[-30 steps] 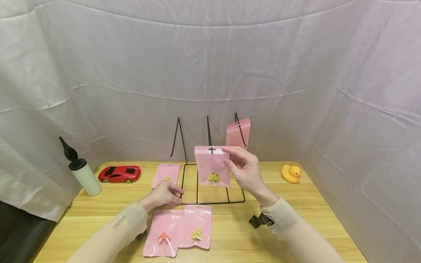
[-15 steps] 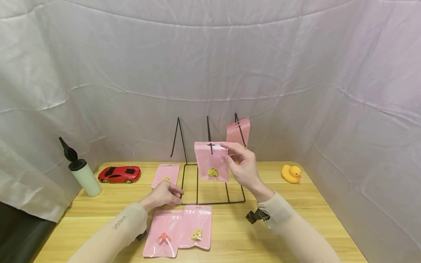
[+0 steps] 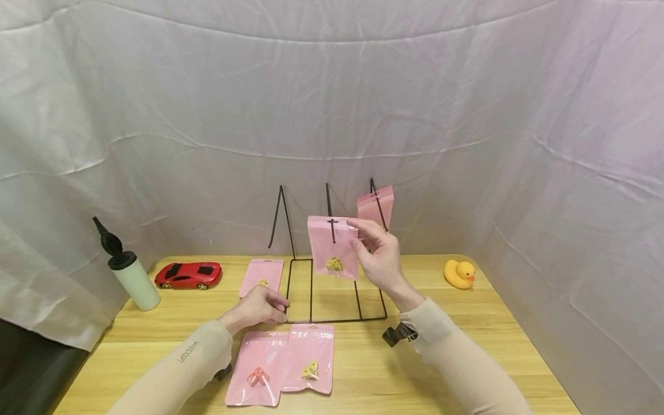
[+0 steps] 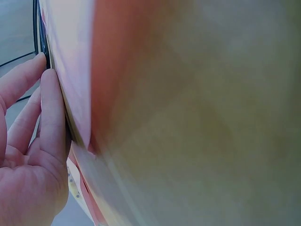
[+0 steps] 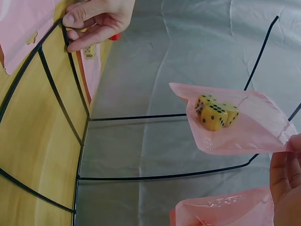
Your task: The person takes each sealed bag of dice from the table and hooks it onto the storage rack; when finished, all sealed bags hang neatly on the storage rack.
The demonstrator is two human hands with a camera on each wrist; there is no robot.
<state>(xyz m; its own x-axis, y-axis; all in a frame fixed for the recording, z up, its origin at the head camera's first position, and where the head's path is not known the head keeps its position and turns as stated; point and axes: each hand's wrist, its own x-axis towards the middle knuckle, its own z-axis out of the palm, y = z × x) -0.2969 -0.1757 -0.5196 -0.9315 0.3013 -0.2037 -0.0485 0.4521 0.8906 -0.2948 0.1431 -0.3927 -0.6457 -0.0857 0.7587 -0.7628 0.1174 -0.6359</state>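
My right hand (image 3: 383, 256) pinches the upper right edge of a pink zip pouch (image 3: 328, 249). Yellow dice (image 5: 215, 114) with black dots show through its clear front in the right wrist view. The middle hook (image 3: 333, 231) of a black wire rack (image 3: 337, 320) pokes through the pouch's hang hole, its tip in front. At the rack's front left corner, my left hand (image 3: 256, 308) holds the base wire between thumb and fingers. On the rack's right hook hangs another pink pouch (image 3: 374, 208); the left hook (image 3: 276, 216) carries nothing.
Two overlapping pink pouches lie before the rack, one with a red piece (image 3: 257, 376), one with yellow dice (image 3: 310, 370). Another pouch (image 3: 261, 272) lies left. Around stand a red toy car (image 3: 188, 275), a green hand pump (image 3: 136, 282) and a yellow rubber duck (image 3: 459, 274). Grey curtains enclose the table.
My right hand has moved the pouch up and back along the middle hook, so more of the hook's tip shows in front. The left hand has stayed on the rack's corner.
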